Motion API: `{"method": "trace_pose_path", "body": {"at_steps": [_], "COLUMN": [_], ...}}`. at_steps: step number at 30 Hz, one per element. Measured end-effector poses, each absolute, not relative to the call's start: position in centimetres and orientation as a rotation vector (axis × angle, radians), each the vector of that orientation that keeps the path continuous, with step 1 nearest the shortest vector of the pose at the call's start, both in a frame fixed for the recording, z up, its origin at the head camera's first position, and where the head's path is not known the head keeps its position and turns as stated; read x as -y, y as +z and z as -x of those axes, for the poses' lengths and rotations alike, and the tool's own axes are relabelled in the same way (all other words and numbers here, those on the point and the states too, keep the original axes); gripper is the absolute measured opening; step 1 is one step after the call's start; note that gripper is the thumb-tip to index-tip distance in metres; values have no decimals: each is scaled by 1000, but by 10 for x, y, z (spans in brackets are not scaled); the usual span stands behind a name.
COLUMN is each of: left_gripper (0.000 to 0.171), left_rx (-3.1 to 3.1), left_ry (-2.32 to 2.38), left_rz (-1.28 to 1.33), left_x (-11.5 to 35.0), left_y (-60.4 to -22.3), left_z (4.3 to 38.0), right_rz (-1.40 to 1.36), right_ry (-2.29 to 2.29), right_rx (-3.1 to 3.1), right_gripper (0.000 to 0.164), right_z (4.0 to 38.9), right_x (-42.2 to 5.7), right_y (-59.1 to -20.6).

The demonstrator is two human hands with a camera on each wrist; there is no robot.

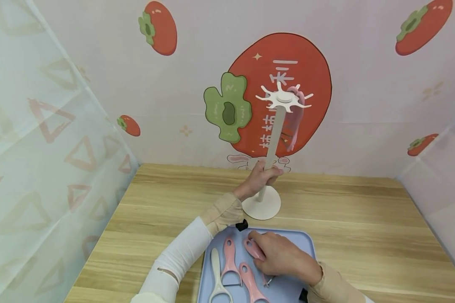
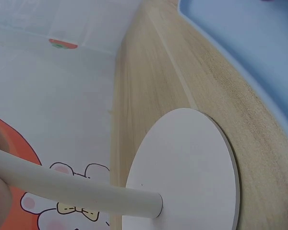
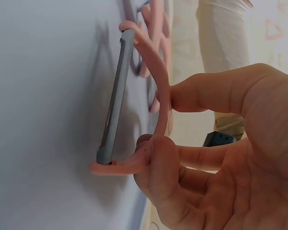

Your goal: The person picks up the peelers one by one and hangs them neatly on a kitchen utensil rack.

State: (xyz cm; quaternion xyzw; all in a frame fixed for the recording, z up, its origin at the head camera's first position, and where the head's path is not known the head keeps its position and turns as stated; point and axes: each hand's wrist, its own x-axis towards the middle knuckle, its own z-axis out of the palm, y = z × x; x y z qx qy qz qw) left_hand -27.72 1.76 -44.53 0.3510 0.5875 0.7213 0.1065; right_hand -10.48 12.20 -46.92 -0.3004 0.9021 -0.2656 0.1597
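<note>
My left hand point(image 1: 259, 179) grips the pole of a white stand point(image 1: 274, 134), whose top has several hooked arms. One pink peeler point(image 1: 295, 122) hangs from the right side of that top. The stand's round base point(image 2: 187, 153) rests on the table in the left wrist view. Over the blue tray point(image 1: 307, 242), my right hand point(image 1: 282, 254) pinches another pink peeler point(image 1: 255, 249) between thumb and fingers. Its metal blade point(image 3: 116, 96) faces the tray floor in the right wrist view. The left hand is mostly out of the left wrist view.
Left of the right hand, two pink peelers point(image 1: 229, 252) and a white peeler point(image 1: 215, 269) lie in the tray. The wooden table point(image 1: 364, 219) extends to both sides. A printed backdrop point(image 1: 364, 139) rises behind the stand, with fabric walls left and right.
</note>
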Motion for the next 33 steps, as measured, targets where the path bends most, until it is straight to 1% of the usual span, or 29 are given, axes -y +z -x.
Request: {"method": "trace_pose_path", "body": {"at_steps": [7,15,21,25,33], "left_gripper": [42,45,46,44,41], "left_rx": [-1733,-1741,-1735,-1744,-1756], "left_ry": [2129,2122,2124,2123,2123], "left_rz": [-1037,-1045,-1075,-1084,-1051], "left_x": [-18,-18,-18,-17,-18], "left_y": [-447,-448,-449,-448,-447], "left_z": [278,279,280,280,280], "right_rz": [817,823,875,892,862], "right_ry": [-839,-961,-1098,-1193,-1260], "right_rx": [-2540,-2565,-2629,-2650,-2750], "right_gripper": [46,28,20,22,33], "right_z": [101,103,110,113,117], "right_x": [-127,-141,-152,-161,-174], "right_y": [-458,-444,-430,-416,-392]}}
